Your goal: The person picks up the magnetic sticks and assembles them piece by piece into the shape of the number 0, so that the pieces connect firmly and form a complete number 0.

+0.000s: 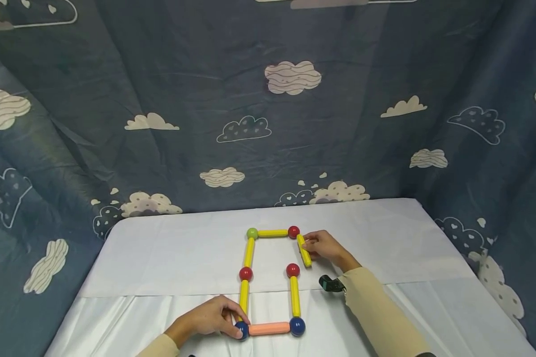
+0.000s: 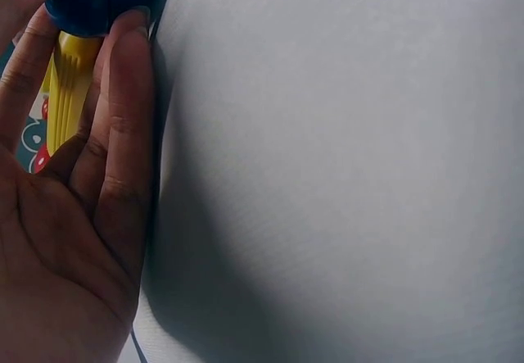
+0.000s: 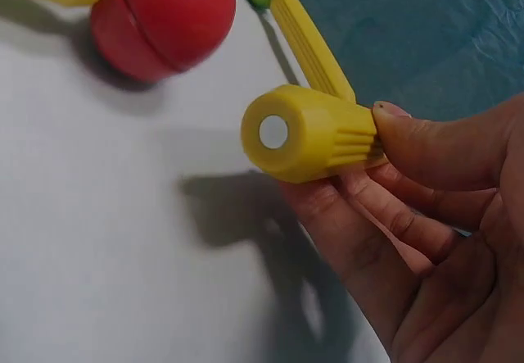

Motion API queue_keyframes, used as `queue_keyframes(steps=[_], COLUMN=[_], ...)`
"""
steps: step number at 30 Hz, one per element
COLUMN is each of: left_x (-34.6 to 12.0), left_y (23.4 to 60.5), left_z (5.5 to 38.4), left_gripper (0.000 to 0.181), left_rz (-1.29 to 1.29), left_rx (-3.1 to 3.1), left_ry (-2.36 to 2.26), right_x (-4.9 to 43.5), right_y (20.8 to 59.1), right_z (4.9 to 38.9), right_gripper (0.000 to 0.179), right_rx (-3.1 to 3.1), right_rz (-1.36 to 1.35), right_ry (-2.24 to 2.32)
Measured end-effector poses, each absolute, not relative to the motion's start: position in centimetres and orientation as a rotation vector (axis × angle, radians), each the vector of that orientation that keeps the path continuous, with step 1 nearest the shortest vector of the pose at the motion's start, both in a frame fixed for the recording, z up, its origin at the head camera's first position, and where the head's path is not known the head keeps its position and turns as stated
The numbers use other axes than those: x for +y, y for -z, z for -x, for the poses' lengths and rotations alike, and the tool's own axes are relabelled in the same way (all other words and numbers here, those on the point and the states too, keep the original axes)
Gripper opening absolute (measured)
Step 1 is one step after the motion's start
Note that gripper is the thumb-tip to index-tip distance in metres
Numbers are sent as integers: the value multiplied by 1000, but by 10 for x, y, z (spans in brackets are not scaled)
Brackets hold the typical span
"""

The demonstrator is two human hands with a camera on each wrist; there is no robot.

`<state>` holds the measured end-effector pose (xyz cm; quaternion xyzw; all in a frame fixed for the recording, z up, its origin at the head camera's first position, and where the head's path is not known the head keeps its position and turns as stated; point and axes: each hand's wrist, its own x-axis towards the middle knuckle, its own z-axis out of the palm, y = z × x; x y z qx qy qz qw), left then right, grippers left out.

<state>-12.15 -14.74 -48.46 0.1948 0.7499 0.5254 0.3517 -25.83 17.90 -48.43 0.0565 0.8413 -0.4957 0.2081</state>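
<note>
My left hand (image 1: 216, 317) pinches a blue ball (image 2: 98, 1) at the near left corner of a flat frame of rods and balls. In the right wrist view, my right hand (image 3: 434, 207) grips a yellow rod (image 3: 307, 133) between thumb and fingers, its pale round end free and raised above the cloth. The head view has this rod slanting beside the far red ball (image 1: 294, 232); whether they touch I cannot tell. A nearer red ball (image 1: 293, 270) tops the right-hand yellow rod (image 1: 295, 296). An orange rod (image 1: 269, 328) joins the blue balls.
A green ball (image 1: 252, 233) marks the far left corner, joined by a yellow rod (image 1: 272, 233) to the far red ball. Another red ball (image 1: 246, 273) sits midway along the left side. White cloth (image 1: 169, 258) covers the table; a cloud-patterned curtain (image 1: 187, 89) hangs behind.
</note>
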Motion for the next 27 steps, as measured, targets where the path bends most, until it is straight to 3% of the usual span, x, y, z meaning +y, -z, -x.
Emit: queue_keyframes(steps=[27], left_x=[-151], left_y=[486], left_z=[123], left_gripper=[19], left_rz=[-541], left_rx=[1906], left_ry=[-1396], right_x=[154], right_y=[502], right_z=[269], right_gripper=[40], right_rx=[2193], right_rz=[-293], right_ry=[1588])
